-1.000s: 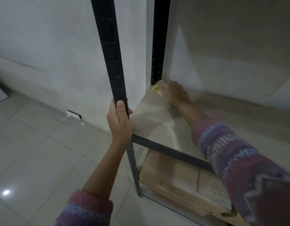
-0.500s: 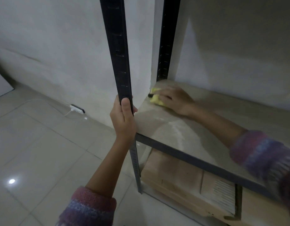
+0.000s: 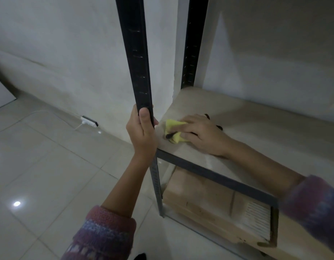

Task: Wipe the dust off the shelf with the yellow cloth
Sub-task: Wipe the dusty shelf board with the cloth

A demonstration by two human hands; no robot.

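Two hands: right hand (image 3: 203,136) pressing yellow cloth (image 3: 173,131) (bunched)

The cloth (image 3: 173,132) lies on the shelf (image 3: 256,128) at its front left corner, under the right hand (image 3: 202,135); the left hand (image 3: 142,133) grips the front left post (image 3: 137,59).

Both fuzzy knitted sleeves (image 3: 108,235), striped pink, purple and blue, are pushed up, leaving bare forearms; dark-painted fingernails (image 3: 206,115).
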